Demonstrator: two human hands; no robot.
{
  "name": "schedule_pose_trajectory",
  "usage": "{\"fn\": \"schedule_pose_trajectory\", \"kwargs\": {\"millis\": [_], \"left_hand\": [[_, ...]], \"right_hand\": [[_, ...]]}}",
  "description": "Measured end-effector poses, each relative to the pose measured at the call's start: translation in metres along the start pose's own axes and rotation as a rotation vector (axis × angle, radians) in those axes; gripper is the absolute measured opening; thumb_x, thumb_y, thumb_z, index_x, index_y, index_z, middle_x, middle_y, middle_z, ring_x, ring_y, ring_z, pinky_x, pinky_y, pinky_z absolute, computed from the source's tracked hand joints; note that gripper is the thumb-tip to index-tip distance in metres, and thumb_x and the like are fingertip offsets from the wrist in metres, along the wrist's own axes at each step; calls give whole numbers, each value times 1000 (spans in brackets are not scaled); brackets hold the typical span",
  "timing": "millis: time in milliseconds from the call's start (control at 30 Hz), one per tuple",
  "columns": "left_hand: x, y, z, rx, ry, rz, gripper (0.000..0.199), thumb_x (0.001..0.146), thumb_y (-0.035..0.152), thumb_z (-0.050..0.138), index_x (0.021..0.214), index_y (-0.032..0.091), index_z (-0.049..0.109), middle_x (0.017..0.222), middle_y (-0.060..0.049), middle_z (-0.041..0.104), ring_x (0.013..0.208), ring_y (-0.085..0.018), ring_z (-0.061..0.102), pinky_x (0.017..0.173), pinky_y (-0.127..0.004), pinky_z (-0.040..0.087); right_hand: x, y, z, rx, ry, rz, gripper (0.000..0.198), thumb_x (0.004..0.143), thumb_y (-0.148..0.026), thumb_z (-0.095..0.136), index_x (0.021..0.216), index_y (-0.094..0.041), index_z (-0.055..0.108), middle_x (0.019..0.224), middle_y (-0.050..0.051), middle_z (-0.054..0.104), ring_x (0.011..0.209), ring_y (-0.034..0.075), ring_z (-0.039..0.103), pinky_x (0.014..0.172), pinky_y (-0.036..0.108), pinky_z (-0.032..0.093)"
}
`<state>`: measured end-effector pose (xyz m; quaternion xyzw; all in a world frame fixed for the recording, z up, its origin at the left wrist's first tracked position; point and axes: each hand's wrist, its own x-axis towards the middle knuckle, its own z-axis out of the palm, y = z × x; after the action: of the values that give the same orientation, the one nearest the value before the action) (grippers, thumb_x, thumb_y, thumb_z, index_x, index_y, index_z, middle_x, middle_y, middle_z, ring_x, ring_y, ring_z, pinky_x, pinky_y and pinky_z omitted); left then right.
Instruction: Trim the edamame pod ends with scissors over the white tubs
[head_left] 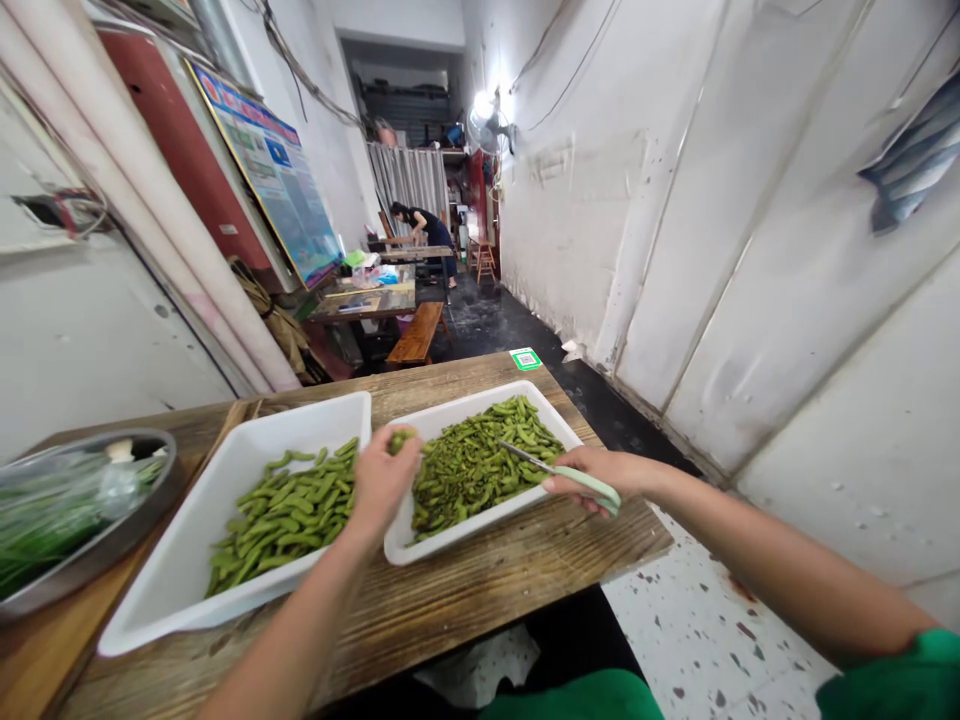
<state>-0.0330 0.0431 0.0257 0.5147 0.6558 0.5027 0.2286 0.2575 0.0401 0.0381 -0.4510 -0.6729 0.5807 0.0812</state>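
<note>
My left hand [384, 478] is closed on a green bean pod [402, 438], above the gap between two white trays. In my right hand [592, 478] are scissors [589, 485] with pale green handles; their blades point left over the right tray [442, 540]. That tray is filled with green edamame pods [472, 470]. More edamame pods [289, 515] lie heaped in the left tray [161, 610], mostly toward its right side. Whether the scissor blades are parted is hard to make out.
A metal basin [169, 470] with bagged green vegetables stands at the left on the wooden table [450, 610]. A green QR card [525, 359] lies at the table's far edge. Beyond are a bench [417, 335], another table and a person [431, 228] bending over.
</note>
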Motion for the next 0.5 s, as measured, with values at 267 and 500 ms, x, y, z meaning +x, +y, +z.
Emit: {"fn": "schedule_pose_trajectory", "kwargs": {"millis": [267, 500], "left_hand": [[59, -20, -59, 996, -115, 318, 25, 71, 33, 54, 85, 19, 69, 109, -15, 61, 107, -34, 47, 91, -50, 27], [77, -9, 64, 562, -580, 545, 27, 72, 16, 48, 87, 22, 70, 96, -7, 67, 94, -22, 55, 88, -29, 36]], "right_hand": [[2, 20, -16, 158, 84, -71, 47, 71, -61, 52, 66, -16, 44, 49, -6, 43, 37, 5, 41, 35, 16, 35], [8, 15, -8, 166, 72, -148, 43, 70, -58, 57, 66, -17, 44, 49, -7, 43, 38, 5, 41, 35, 16, 34]]}}
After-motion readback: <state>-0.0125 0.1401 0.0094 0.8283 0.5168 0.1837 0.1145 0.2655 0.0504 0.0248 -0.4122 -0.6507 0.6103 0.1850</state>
